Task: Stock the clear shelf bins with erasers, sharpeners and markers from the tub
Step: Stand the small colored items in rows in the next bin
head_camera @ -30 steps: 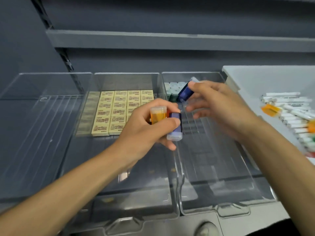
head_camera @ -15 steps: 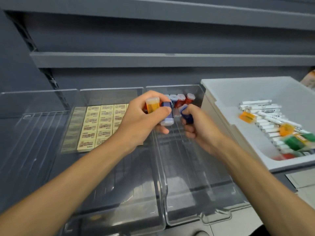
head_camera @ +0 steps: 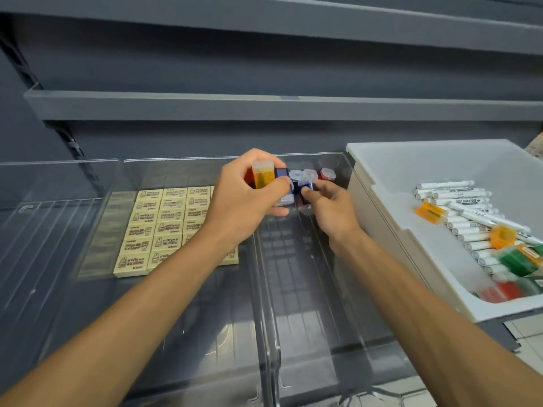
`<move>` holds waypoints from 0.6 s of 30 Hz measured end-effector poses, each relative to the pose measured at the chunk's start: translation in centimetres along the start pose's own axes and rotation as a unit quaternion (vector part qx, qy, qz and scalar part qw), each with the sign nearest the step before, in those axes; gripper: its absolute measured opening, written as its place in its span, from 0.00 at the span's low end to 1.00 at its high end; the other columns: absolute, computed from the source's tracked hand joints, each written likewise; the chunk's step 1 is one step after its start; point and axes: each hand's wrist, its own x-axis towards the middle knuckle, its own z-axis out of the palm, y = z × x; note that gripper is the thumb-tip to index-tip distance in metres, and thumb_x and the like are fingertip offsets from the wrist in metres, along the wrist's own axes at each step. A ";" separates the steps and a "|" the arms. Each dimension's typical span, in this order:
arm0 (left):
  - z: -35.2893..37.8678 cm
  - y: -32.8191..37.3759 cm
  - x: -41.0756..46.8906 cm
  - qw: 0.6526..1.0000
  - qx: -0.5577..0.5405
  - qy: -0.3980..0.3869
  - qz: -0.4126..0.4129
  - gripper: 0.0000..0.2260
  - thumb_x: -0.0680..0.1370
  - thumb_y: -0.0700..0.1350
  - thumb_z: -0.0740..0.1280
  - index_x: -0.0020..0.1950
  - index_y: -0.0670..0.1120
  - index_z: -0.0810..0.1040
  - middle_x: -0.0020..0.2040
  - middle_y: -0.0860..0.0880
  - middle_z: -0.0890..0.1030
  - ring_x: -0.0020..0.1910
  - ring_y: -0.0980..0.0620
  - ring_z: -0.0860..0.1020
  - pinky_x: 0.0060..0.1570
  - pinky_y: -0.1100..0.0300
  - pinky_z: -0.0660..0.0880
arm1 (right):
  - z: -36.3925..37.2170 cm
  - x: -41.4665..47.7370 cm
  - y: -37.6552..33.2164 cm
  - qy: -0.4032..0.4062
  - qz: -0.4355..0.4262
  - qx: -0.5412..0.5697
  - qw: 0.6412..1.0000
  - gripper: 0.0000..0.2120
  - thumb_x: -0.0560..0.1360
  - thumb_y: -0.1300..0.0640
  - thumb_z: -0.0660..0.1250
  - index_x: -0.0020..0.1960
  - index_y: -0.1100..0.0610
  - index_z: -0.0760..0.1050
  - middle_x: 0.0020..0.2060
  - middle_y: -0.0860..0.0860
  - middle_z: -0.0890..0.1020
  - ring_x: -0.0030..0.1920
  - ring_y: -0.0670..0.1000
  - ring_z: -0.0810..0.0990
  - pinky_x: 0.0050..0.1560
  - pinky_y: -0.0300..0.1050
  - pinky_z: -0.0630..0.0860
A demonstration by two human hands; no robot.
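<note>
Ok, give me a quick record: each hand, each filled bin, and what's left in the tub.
left hand: grips orange sharpener, others beside it
right hand: pinches blue sharpener in back row of right bin
right bin: back-row sharpeners standing along rear wall
middle bin: erasers in flat rows
tub: markers, loose sharpeners in orange, green, red

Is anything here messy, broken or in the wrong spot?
Nothing looks broken or spilled. The only untidy part is the white tub, where orange sharpeners and a green one lie jumbled across the markers. The erasers sit in neat rows in the middle bin.
</note>
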 end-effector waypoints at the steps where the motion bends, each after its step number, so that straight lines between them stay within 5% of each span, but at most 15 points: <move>1: 0.1 -0.2 0.1 1.000 -0.001 0.005 0.002 0.07 0.75 0.35 0.70 0.47 0.47 0.80 0.35 0.52 0.77 0.38 0.54 0.81 0.36 0.55 0.82 | 0.1 0.3 0.1 0.005 -0.002 -0.002 1.000 0.10 0.78 0.61 0.67 0.58 0.60 0.79 0.51 0.62 0.83 0.54 0.61 0.81 0.59 0.53 0.77; 11: -0.3 -1.2 0.6 0.999 -0.033 0.012 0.013 0.08 0.76 0.35 0.69 0.45 0.48 0.80 0.33 0.54 0.77 0.38 0.54 0.80 0.36 0.55 0.82 | 1.0 1.0 1.9 0.057 -0.109 -0.126 0.984 0.09 0.75 0.61 0.70 0.49 0.50 0.73 0.43 0.45 0.80 0.45 0.43 0.80 0.51 0.41 0.79; 16: -0.4 -1.2 0.5 0.999 -0.037 0.017 0.019 0.07 0.75 0.35 0.70 0.45 0.48 0.80 0.38 0.50 0.78 0.40 0.53 0.81 0.37 0.55 0.82 | 0.3 1.2 1.7 0.035 -0.095 -0.142 0.985 0.05 0.75 0.60 0.71 0.50 0.55 0.78 0.37 0.49 0.81 0.36 0.44 0.78 0.38 0.31 0.75; 18: -0.4 -1.2 0.4 0.999 -0.032 0.015 0.020 0.07 0.76 0.35 0.70 0.46 0.48 0.80 0.38 0.49 0.78 0.41 0.53 0.82 0.37 0.54 0.82 | -0.3 1.1 1.3 -0.001 -0.069 -0.101 0.992 0.12 0.75 0.63 0.70 0.58 0.60 0.77 0.41 0.56 0.83 0.39 0.45 0.77 0.38 0.27 0.74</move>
